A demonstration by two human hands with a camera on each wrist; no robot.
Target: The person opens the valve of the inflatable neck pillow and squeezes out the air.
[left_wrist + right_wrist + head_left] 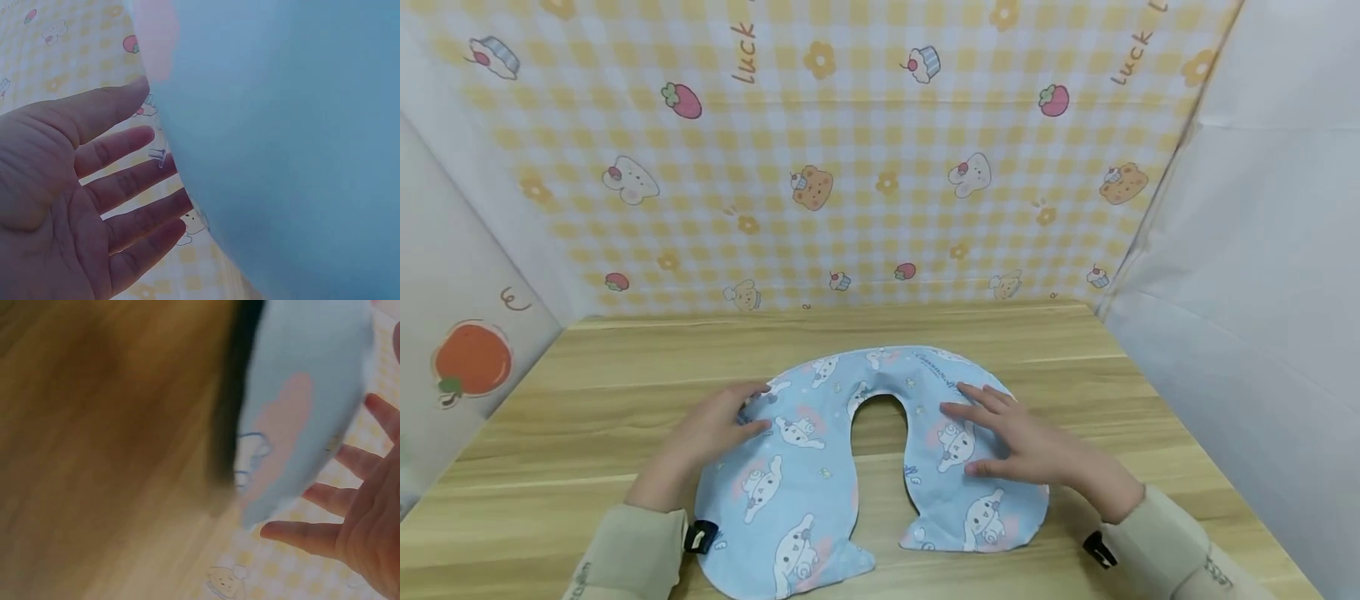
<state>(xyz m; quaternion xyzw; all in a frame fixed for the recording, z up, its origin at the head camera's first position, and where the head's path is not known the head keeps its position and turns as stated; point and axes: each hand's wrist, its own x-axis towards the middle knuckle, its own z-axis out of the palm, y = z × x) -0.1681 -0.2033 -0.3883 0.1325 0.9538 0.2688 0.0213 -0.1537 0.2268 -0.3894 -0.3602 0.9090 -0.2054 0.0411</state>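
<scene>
A light blue U-shaped neck pillow (pixel 831 492) printed with white long-eared characters lies on the wooden table, its two ends toward me. My left hand (pixel 718 425) is at the pillow's upper left edge, fingers loosely extended. On the other side, my right hand (pixel 1022 437) rests with spread fingers on the right arm of the pillow. In the left wrist view, a small clear valve (pixel 158 156) juts from the edge of the pillow (pixel 269 137), by the fingers of that hand. The right wrist view has straight fingers along the pillow's rim (pixel 312 425).
The wooden table (pixel 625 358) extends around the pillow. Behind it stands a yellow checked backdrop (pixel 865 150) with cartoon prints. White panels (pixel 1262 275) flank both sides. Dark straps (pixel 700 537) sit at the sleeve cuffs.
</scene>
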